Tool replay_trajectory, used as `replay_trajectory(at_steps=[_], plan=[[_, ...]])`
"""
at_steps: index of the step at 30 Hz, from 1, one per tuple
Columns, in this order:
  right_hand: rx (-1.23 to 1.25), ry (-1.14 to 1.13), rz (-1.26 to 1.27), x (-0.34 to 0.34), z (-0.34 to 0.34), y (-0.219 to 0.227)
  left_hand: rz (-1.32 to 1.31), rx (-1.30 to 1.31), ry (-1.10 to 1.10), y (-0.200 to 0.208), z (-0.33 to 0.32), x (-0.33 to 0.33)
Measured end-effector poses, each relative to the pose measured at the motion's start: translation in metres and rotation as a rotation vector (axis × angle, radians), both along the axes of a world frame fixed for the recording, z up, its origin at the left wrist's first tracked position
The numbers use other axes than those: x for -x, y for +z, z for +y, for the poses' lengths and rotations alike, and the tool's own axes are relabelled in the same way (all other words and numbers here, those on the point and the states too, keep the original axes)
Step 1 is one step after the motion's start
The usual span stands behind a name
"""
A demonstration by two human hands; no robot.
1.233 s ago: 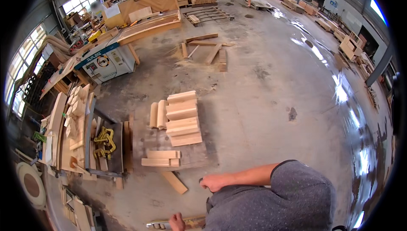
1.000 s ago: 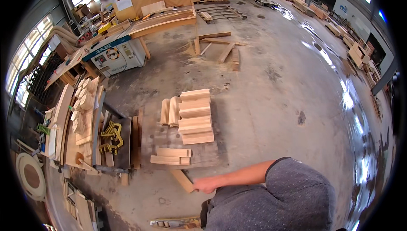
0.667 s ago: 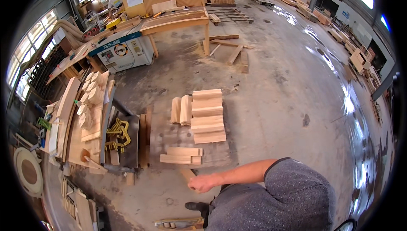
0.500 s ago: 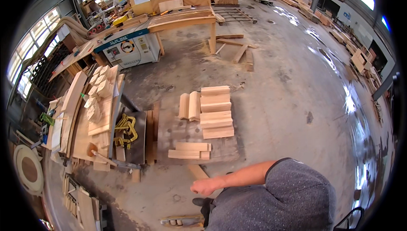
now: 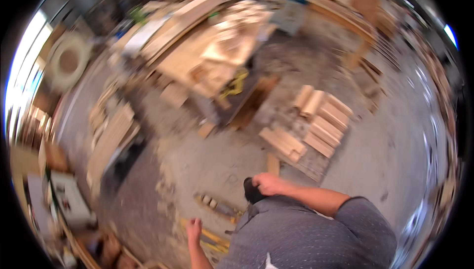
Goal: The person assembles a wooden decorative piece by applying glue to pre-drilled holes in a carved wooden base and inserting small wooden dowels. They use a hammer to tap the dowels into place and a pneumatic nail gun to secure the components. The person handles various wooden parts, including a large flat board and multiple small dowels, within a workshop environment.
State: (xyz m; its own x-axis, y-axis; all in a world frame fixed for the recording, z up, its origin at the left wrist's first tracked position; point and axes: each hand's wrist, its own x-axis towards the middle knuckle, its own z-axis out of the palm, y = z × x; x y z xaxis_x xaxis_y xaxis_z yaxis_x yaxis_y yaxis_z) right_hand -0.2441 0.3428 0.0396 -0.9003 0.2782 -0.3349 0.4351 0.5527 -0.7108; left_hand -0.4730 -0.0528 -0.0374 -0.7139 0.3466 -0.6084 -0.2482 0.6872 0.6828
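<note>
My right hand [image 5: 268, 184] is in front of my body at lower centre, loosely closed with nothing visible in it. Just beside it shows a black shoe or trouser leg [image 5: 253, 191]. Low and left of my body, my left hand [image 5: 194, 229] hangs with its fingers curled in; I see nothing in it, though motion blurs the view. Near that hand, on the floor, are a long tool or fixture with pale round parts [image 5: 213, 204] and yellow bars [image 5: 212, 242]. Neither hand touches the stacked wood pieces [image 5: 326, 126] on the board ahead right.
A workbench [image 5: 177, 66] with wood parts stands ahead left, yellow clamps [image 5: 236, 84] beneath its edge. A stack of planks [image 5: 111, 143] is at left. Farther left are a pale machine box [image 5: 71, 200] and a round ring-shaped piece [image 5: 69, 60]. A wood offcut [image 5: 273, 164] lies by the board.
My view has swung left, so the bench and wood stacks have shifted right in the picture. My left hand has come into view; my right arm is still bent across my front.
</note>
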Motion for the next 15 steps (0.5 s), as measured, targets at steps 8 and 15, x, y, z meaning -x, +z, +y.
replay_trajectory(at_steps=[8,15], plan=[[0.071,0.076,-0.226,0.134,0.008,-0.015,-0.178,-0.077,0.109,-0.001,-0.001,0.065],[0.127,0.128,-0.168,0.351,0.035,-0.008,0.032,-0.022,0.398,-0.003,-0.037,0.225]])
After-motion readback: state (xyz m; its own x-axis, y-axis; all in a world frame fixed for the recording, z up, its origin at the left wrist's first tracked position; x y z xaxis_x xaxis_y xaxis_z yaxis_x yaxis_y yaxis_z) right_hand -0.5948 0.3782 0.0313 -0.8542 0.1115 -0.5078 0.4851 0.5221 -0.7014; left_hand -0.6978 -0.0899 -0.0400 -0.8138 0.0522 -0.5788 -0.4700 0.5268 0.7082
